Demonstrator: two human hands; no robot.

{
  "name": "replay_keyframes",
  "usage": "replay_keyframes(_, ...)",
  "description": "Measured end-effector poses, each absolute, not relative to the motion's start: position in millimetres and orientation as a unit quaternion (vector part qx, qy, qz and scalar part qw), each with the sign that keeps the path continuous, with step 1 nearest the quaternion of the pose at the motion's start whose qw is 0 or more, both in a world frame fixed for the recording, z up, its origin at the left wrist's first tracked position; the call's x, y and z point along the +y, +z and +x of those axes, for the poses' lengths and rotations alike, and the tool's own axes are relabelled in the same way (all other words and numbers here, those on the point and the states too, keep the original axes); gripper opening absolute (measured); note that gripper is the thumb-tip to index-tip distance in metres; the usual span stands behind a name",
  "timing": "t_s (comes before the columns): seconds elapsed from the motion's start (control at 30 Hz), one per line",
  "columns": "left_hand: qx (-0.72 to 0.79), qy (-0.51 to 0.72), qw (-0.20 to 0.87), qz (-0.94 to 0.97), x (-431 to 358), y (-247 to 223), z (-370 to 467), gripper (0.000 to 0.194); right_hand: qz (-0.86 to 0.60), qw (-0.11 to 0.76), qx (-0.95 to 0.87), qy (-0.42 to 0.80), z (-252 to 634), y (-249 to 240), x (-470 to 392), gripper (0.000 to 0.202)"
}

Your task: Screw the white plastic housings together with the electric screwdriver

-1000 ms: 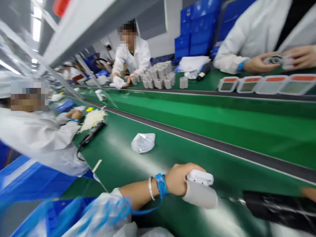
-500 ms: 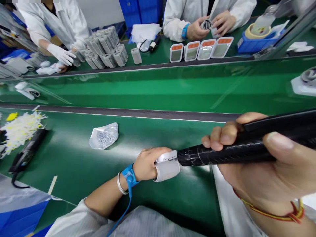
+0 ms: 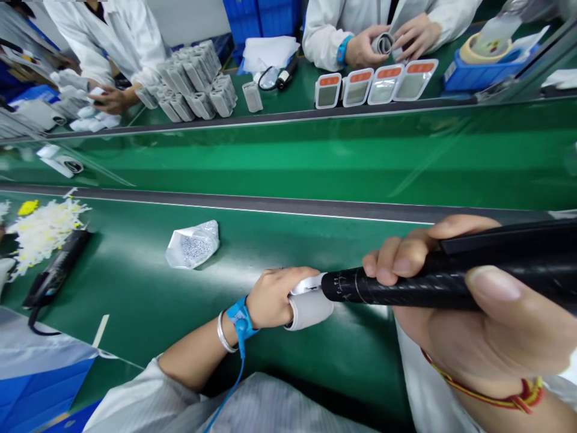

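Note:
My left hand (image 3: 270, 299), with a blue wrist strap and a silver bangle, grips a white device with a rolled grey-white cuff (image 3: 312, 311) on the green table. In my right hand (image 3: 473, 313) is a black electric screwdriver (image 3: 406, 285), its fingers wrapped round the body. The tool's front end meets the device's right edge; its bit is hidden. Left of the hands lies an open clear bag (image 3: 193, 245) of small metal screws.
Further left are a black tool (image 3: 58, 267) and a pile of white and yellow pieces (image 3: 49, 228). Beyond the green conveyor (image 3: 270, 165), two people in white coats handle parts near stacked cuffs (image 3: 192, 75) and several orange-topped cases (image 3: 356, 88).
The view has shifted slightly. The screwdriver's front end now covers more of the device's edge. Across the conveyor, the left person's gloved hand has moved away from the stack.

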State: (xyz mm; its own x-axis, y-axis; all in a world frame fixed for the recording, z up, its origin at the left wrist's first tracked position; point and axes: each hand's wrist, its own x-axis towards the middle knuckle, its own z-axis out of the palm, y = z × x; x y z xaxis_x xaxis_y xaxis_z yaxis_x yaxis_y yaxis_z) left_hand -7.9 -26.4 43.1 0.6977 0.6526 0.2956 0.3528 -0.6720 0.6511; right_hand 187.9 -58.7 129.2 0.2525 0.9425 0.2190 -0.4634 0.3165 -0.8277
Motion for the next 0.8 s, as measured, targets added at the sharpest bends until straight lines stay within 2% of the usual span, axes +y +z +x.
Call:
replay_keyframes(0.27,0.295,0.239,0.287,0.88,-27,42,-7,0.038,-0.312,0.715,-0.371,0.505,189,127,-54,0.017)
replay_keyframes(0.8,0.314,0.229,0.306,0.869,-28,40,-8,0.037,-0.275,0.752,-0.363,0.477,183,118,-47,0.014)
